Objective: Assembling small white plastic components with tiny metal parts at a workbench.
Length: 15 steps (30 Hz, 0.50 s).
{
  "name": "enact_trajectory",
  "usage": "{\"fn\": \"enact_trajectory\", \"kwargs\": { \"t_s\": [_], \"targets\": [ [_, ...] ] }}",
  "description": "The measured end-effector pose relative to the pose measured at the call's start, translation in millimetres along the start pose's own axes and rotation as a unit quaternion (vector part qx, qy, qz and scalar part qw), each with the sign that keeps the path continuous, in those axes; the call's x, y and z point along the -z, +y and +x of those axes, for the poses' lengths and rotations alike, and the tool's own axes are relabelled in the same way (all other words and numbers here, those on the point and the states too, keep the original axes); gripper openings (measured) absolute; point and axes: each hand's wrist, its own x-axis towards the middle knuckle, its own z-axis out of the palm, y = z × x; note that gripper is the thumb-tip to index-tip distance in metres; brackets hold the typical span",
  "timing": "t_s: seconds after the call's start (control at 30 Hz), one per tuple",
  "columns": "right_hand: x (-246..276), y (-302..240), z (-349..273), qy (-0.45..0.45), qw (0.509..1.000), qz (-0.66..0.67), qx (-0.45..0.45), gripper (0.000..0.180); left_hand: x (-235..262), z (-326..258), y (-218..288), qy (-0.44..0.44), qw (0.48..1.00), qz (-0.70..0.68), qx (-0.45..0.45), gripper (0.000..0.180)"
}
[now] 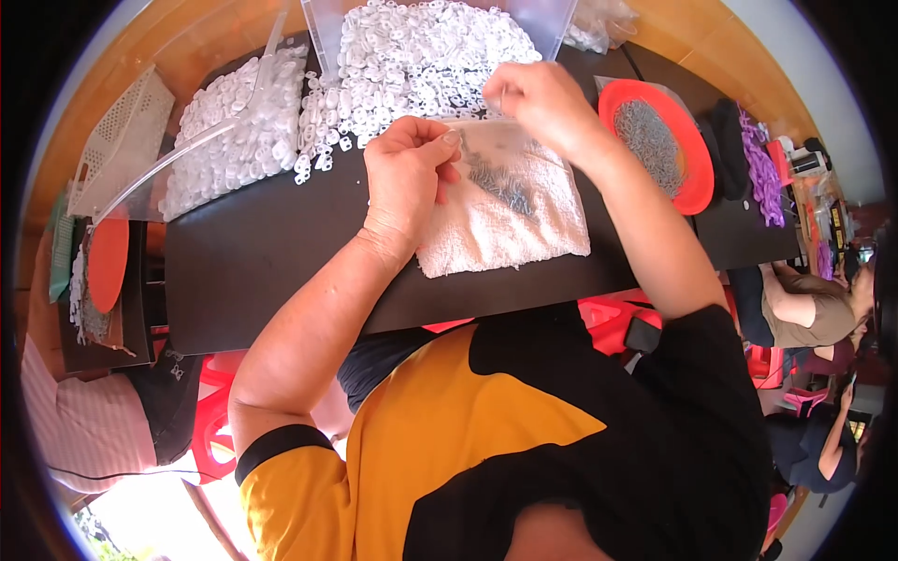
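My left hand [404,173] is raised over the left edge of a white towel [486,252]. Its thumb presses on the curled fingers, and whatever it pinches is too small to make out. Farther right and slightly higher, my right hand [541,101] is closed in a pinch near the white pieces; it is a little blurred, and its contents cannot be told. Small grey metal pieces [505,190] lie scattered on the towel between the hands. Beyond them, small white plastic pieces [374,107] with holes spill toward the towel from a clear bin [323,42].
At the left, a clear bin [173,148] holds more white pieces. A red dish [694,159] of small metal parts stands right, beside purple pieces [762,178]. A white perforated basket [117,140] is at far left. Other people [800,304] sit at the right.
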Motion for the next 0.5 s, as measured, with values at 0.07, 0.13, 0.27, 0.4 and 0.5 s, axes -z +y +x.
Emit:
{"fn": "enact_trajectory", "kwargs": {
  "t_s": [0.07,0.13,0.27,0.4,0.5],
  "targets": [
    [2,2,29,0.030,0.998,-0.054,0.005,0.015,-1,-2,5,-0.002,1.000,0.011,0.011,0.007],
    [-9,22,60,0.037,0.991,-0.125,0.038,0.017,-2,-2,5,-0.007,1.000,0.011,0.015,0.007],
    [-34,31,81,0.023,0.981,-0.187,0.046,0.019,0,-1,5,-0.016,1.000,0.011,0.016,0.007],
    [-32,42,80,0.050,0.992,-0.115,0.034,0.013,0,0,5,-0.022,0.999,0.007,0.023,0.008],
    [-19,38,60,0.031,0.993,0.115,0.027,0.009,2,1,6,-0.017,1.000,0.007,0.022,0.009]
  ]
}}
